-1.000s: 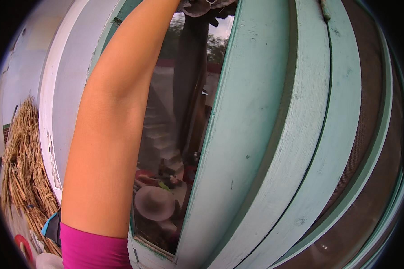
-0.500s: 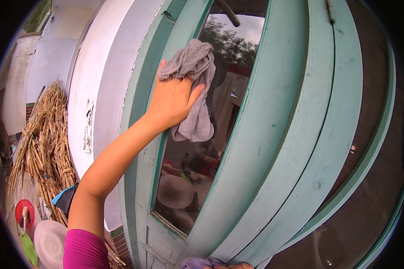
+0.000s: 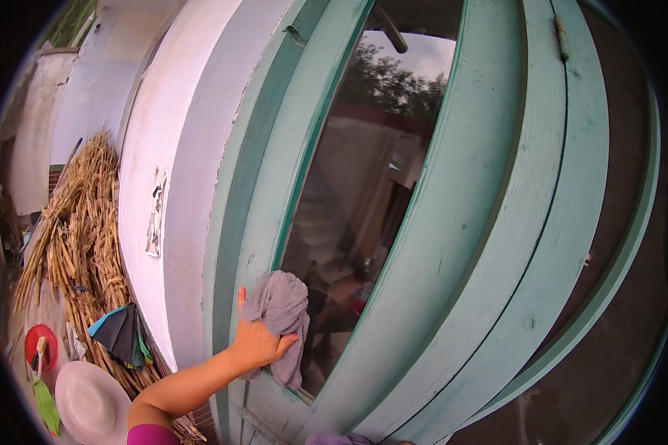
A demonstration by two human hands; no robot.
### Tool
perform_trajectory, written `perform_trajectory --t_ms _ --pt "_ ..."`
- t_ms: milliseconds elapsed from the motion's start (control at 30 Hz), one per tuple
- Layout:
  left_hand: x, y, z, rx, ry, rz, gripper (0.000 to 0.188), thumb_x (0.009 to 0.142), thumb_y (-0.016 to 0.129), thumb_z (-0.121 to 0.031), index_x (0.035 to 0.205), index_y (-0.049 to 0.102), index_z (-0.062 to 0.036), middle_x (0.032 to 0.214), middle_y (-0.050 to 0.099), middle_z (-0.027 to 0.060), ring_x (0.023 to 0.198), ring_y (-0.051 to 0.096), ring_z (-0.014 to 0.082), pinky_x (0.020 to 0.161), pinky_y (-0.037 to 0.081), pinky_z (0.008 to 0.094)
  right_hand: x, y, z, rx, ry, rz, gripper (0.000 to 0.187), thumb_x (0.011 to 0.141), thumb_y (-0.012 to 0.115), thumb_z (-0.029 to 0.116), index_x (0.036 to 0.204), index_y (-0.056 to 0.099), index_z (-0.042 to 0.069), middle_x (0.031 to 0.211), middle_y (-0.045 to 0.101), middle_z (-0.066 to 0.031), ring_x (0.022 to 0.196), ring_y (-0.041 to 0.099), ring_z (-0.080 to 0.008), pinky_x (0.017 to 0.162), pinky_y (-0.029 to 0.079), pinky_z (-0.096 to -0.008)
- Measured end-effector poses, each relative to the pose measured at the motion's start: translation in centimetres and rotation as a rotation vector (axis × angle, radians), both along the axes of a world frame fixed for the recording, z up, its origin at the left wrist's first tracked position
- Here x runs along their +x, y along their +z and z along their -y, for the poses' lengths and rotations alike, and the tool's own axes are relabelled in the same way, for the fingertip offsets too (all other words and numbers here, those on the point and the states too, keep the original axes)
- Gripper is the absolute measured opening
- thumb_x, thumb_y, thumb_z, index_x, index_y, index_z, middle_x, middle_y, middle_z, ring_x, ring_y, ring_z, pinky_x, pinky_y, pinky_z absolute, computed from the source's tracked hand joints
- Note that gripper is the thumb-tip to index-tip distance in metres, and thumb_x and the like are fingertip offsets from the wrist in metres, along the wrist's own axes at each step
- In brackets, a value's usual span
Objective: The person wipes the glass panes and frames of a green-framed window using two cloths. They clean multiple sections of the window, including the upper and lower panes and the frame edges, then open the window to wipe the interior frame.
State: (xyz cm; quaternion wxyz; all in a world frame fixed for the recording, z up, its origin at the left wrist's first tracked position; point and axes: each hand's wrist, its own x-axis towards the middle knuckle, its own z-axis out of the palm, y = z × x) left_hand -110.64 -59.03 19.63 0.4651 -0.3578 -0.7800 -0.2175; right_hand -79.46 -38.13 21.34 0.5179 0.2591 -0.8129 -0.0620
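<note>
At the far left of the frame we see a round red object (image 3: 41,348) near the lower edge, with a green leaf-shaped thing (image 3: 47,408) just below it. A tall bundle of dry stalks (image 3: 89,230) leans above them, and a pale hat (image 3: 89,400) sits at the lower left, with a folded dark umbrella (image 3: 119,337), edged in blue and green, above and right of it. Next stands a white wall (image 3: 189,148) with a peeled patch. In the lower middle, our left hand (image 3: 260,345) is closed on a bunched grey cloth (image 3: 283,305), its thumb reaching right, over the lower left part of a tall glass pane (image 3: 364,193). A purple cloth (image 3: 332,439) peeks in at the bottom edge; we cannot tell the state of our right hand. Pale green woodwork (image 3: 453,245) borders the pane, and a hinge (image 3: 561,38) shows at the upper right.
</note>
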Motion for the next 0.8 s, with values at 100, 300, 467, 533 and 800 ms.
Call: perform_trajectory --t_ms 100,300,467,533,800 --pt "-1.3 10.1 -0.5 0.161 -0.09 -0.194 0.072 0.09 0.076 -0.039 0.152 0.054 -0.01 0.162 0.046 0.0186 0.154 0.032 0.0478 0.121 0.004 0.0773 0.1 -0.7 -0.4 0.039 -0.078 -0.019 0.033 0.088 0.073 0.02 0.12 0.076 0.01 0.114 0.07 -0.0082 0.081 0.062 -0.0204 0.074 0.05 -0.0354" --pt "-4.5 33.7 -1.2 0.261 0.029 -0.529 0.041 0.106 0.056 -0.037 0.125 0.07 -0.0035 0.131 0.068 0.0213 0.135 0.053 0.0407 0.124 0.012 0.0685 -0.5 -0.4 -0.7 0.006 -0.075 -0.033 0.033 0.089 0.072 0.021 0.12 0.075 0.01 0.114 0.07 -0.0084 0.082 0.063 -0.0209 0.074 0.05 -0.0361" --pt "-7.1 52.1 -1.5 0.349 0.157 -0.754 0.039 0.106 0.051 -0.037 0.111 0.074 -0.0069 0.098 0.077 0.0189 0.106 0.07 0.0426 0.118 0.027 0.0657 -0.9 -0.4 -0.9 0.004 -0.079 -0.045 0.033 0.09 0.071 0.022 0.12 0.075 0.009 0.114 0.07 -0.0085 0.083 0.063 -0.0214 0.074 0.05 -0.0366" --pt "-7.5 57.5 -1.4 0.329 0.042 -0.84 0.047 0.108 0.048 -0.042 0.115 0.073 -0.0034 0.107 0.075 0.025 0.1 0.072 0.0431 0.096 0.052 0.0572 -1.0 -0.5 -1.0 -0.004 -0.081 -0.039 0.033 0.09 0.071 0.022 0.121 0.074 0.009 0.114 0.07 -0.0086 0.084 0.063 -0.0216 0.074 0.05 -0.0368" --pt "-8.0 68.5 -1.4 0.2 0.305 -0.624 0.041 0.106 0.044 -0.034 0.124 0.073 -0.0118 0.113 0.076 0.0184 0.109 0.072 0.0376 0.095 0.055 0.0527 -1.2 -0.3 -0.9 -0.006 -0.075 -0.03 0.034 0.091 0.069 0.023 0.121 0.073 0.009 0.114 0.07 -0.0088 0.085 0.064 -0.0224 0.074 0.05 -0.0377"
